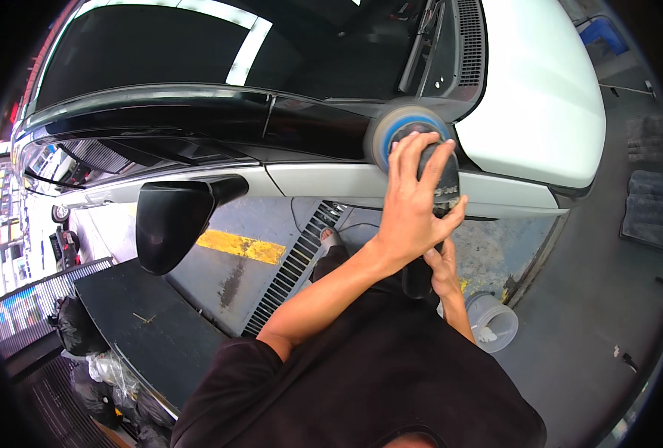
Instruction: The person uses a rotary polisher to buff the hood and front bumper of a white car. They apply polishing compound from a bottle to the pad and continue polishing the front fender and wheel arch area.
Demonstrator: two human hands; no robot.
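A black car polisher (446,188) with a round blue-edged pad (382,133) rests against the side of a car. The pad lies over the glossy black pillar panel (316,128), beside the rear corner of the white hood (544,89). Its rim looks blurred. My left hand (415,198) is closed over the polisher's head from above, fingers curled around it. Lower down, close to my body, my right hand (443,267) grips the polisher's rear handle, partly hidden behind my left wrist.
A black side mirror (174,224) juts out left of my arms. Beyond it stands a dark-topped table (152,321) near black garbage bags (85,328). A floor drain grate (294,265) and cord run below. A clear bucket (496,325) stands at right, near dark floor mats (645,209).
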